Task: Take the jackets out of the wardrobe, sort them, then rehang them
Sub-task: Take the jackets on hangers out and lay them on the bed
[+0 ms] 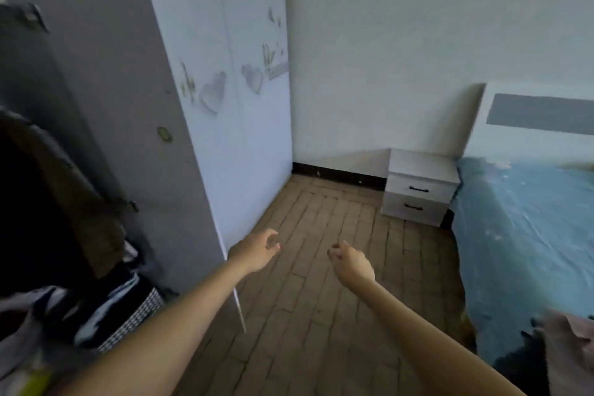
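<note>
Both hands empty, fingers loose: left hand (257,251), right hand (350,262), out over floor (321,299). Jackets (64,190) hang up-down in open wardrobe (135,106), far left. Left hand nearer. 1 pile on bed (530,235) corner

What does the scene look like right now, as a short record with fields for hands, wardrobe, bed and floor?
left hand: empty, fingers loosely curled, over the floor
right hand: empty, fingers loosely curled
wardrobe: open at left, dark clothes hanging inside
door: white, heart decorations
bed: blue cover, clothes pile at near corner
nightstand: white, two drawers
floor: brown tiles
</note>
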